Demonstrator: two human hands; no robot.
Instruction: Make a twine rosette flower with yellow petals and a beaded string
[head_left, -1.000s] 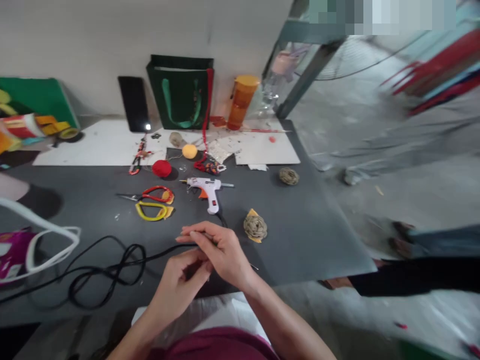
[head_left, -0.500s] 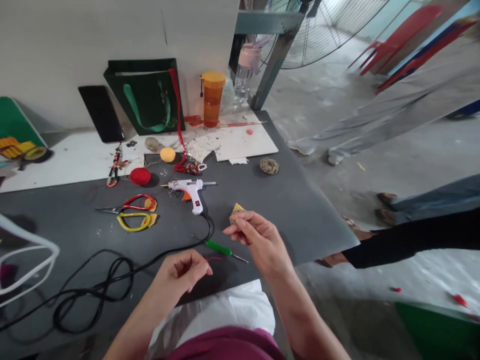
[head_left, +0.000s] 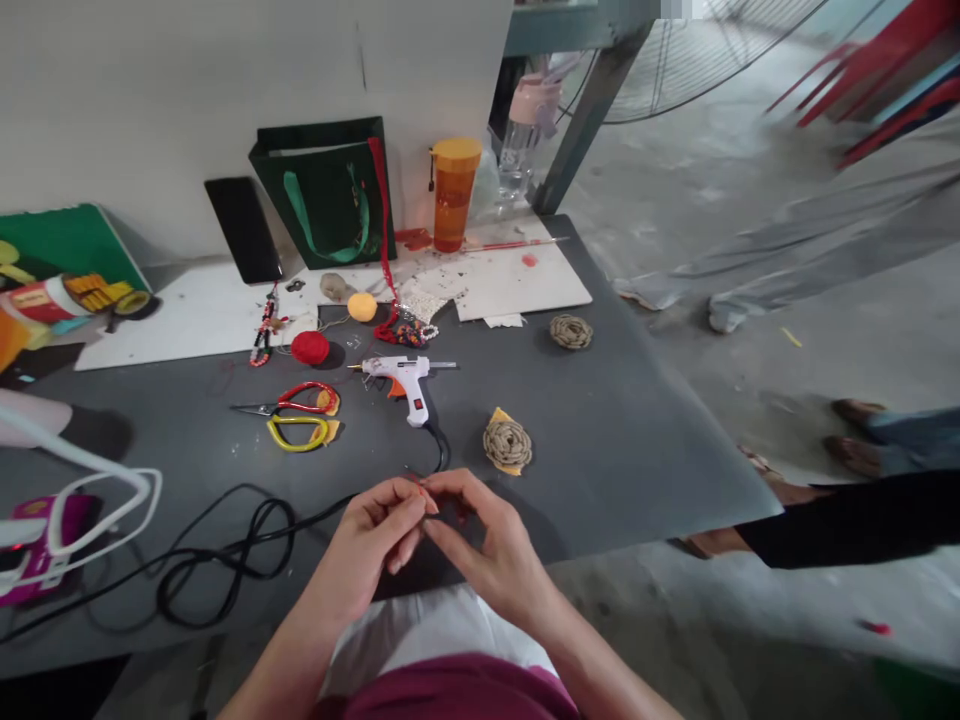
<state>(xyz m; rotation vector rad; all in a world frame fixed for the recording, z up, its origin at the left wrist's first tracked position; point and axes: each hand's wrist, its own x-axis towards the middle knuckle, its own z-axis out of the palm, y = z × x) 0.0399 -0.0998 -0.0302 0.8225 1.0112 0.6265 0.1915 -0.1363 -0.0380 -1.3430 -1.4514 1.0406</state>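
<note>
My left hand (head_left: 379, 530) is closed in a pinch above the table's near edge. A bit of red thread (head_left: 422, 490) shows at its fingertips. My right hand (head_left: 487, 535) meets it there, index and thumb curled around the left fingertips; what it grips is hidden. Just beyond lies a coiled cord rosette (head_left: 508, 443) on a yellow piece. A white glue gun (head_left: 405, 378) rests on its side further off, its black cable (head_left: 255, 545) running under my hands. Left of it are scissors (head_left: 296, 415) with one red and one yellow handle.
Another cord rosette (head_left: 571, 332) lies at the right. Behind are a red yarn ball (head_left: 310, 348), a yellow ball (head_left: 362, 306), beads, a dark green bag (head_left: 330, 190), a phone (head_left: 244, 230) and an orange cup (head_left: 455, 195). People's legs (head_left: 840, 520) show beyond the right table edge.
My right hand has moved left and down from the near rosette to meet my left hand. The rosette now shows fully; the green-handled tool is hidden. The view has shifted left.
</note>
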